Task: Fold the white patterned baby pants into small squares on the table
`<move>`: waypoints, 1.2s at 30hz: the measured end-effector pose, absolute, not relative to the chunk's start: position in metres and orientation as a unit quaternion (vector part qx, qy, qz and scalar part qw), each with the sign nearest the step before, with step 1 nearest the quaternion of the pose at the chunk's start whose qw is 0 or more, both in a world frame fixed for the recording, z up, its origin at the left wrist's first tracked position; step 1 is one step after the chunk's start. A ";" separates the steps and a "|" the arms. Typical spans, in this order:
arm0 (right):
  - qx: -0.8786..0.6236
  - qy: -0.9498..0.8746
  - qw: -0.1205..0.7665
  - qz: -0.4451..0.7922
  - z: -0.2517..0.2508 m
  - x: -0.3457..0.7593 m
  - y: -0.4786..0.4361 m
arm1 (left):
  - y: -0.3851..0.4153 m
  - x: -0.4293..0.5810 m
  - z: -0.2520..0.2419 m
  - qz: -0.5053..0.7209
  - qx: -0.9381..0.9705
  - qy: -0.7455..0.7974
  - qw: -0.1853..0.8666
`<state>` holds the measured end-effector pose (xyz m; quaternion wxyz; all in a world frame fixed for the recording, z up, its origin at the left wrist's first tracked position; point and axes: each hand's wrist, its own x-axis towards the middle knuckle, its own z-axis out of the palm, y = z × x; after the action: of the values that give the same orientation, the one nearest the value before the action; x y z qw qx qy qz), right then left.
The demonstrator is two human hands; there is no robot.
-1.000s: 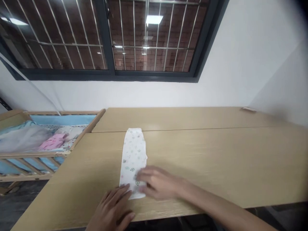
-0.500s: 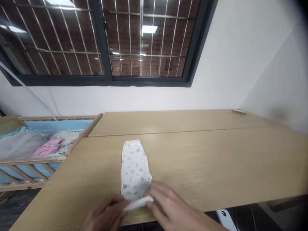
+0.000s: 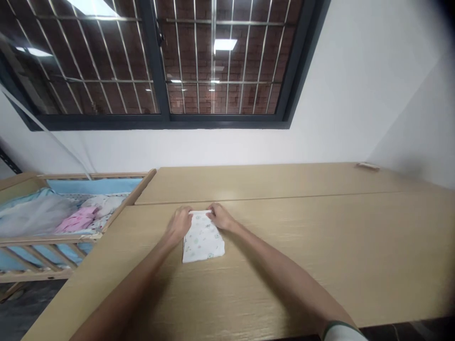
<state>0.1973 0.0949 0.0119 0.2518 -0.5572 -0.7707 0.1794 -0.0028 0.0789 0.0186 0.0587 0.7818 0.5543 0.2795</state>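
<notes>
Small white baby pants (image 3: 203,239) with a sparse grey-green print lie flat on the wooden tabletop, folded into a short block. Their far edge is pinched at the left corner by my left hand (image 3: 181,221). At the right corner of that same edge my right hand (image 3: 219,217) is closed on the fabric. Both forearms reach forward over the table, one on each side of the pants. My fingertips partly cover the two far corners.
Around the pants spreads the wooden tabletop (image 3: 302,251), with a seam across its far part. To the left stands a wooden crib (image 3: 46,239) holding bedding and a pink cloth (image 3: 78,219). A barred window (image 3: 220,71) is above; a small flat object (image 3: 368,166) lies far right.
Both hands have moved from the near end of the pants to the far end. The near part has been folded over, leaving the pants shorter.
</notes>
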 end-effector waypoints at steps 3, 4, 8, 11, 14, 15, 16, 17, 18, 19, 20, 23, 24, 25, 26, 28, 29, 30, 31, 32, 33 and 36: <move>-0.541 -0.784 0.256 0.162 0.024 0.206 0.079 | 0.044 0.001 0.011 0.276 0.791 0.546 0.020; -0.521 -0.799 0.257 0.151 0.032 0.207 0.071 | 0.026 0.003 0.007 0.276 0.800 0.534 0.006; -0.377 -0.890 0.209 0.151 0.066 0.201 0.033 | -0.051 0.011 -0.014 0.269 0.838 0.462 -0.112; -0.226 -0.946 0.136 0.187 0.070 0.184 0.008 | -0.083 0.015 -0.035 0.267 0.839 0.443 -0.169; -0.124 -0.964 0.099 0.212 0.048 0.171 -0.002 | -0.089 0.017 -0.051 0.275 0.844 0.423 -0.182; -0.116 -0.965 0.091 0.218 0.038 0.169 0.000 | -0.089 0.018 -0.055 0.268 0.845 0.426 -0.179; -0.119 -0.964 0.083 0.223 0.028 0.168 0.003 | -0.088 0.018 -0.057 0.259 0.843 0.436 -0.177; -0.130 -0.963 0.074 0.226 0.020 0.168 0.009 | -0.088 0.019 -0.059 0.252 0.838 0.449 -0.180; -0.145 -0.962 0.064 0.224 0.012 0.168 0.017 | -0.087 0.020 -0.059 0.249 0.831 0.460 -0.187; -0.162 -0.961 0.055 0.219 0.007 0.169 0.027 | -0.087 0.020 -0.059 0.249 0.825 0.468 -0.196; -0.180 -0.959 0.047 0.212 0.004 0.171 0.038 | -0.087 0.021 -0.059 0.251 0.821 0.471 -0.203; -0.245 -0.951 0.035 0.185 0.002 0.175 0.079 | -0.088 0.022 -0.059 0.255 0.820 0.473 -0.196; -0.263 -0.948 0.039 0.175 0.002 0.176 0.092 | -0.088 0.022 -0.059 0.255 0.820 0.477 -0.188; -0.276 -0.946 0.047 0.163 0.003 0.177 0.104 | -0.087 0.021 -0.059 0.253 0.822 0.478 -0.179; -0.283 -0.946 0.056 0.149 0.003 0.178 0.114 | -0.085 0.019 -0.059 0.250 0.827 0.474 -0.171; -0.286 -0.948 0.073 0.119 0.003 0.178 0.125 | -0.078 0.011 -0.057 0.240 0.846 0.452 -0.148; -0.288 -0.949 0.081 0.102 0.004 0.178 0.125 | -0.072 0.004 -0.056 0.235 0.858 0.438 -0.127; -0.290 -0.949 0.089 0.083 0.004 0.178 0.122 | -0.066 -0.005 -0.054 0.234 0.868 0.426 -0.101; -0.292 -0.949 0.100 0.063 0.006 0.179 0.116 | -0.058 -0.015 -0.052 0.235 0.874 0.420 -0.073; -0.297 -0.947 0.112 0.044 0.008 0.180 0.106 | -0.051 -0.026 -0.049 0.240 0.875 0.418 -0.048; -0.305 -0.944 0.125 0.029 0.012 0.183 0.094 | -0.043 -0.036 -0.047 0.244 0.875 0.417 -0.032; -0.346 -0.927 0.136 0.045 0.024 0.198 0.050 | -0.028 -0.058 -0.041 0.249 0.878 0.409 -0.015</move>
<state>0.1982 0.0505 0.0237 0.1356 -0.3458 -0.9274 0.0449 -0.0581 -0.0283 -0.0405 -0.0148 0.8779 0.4088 0.2489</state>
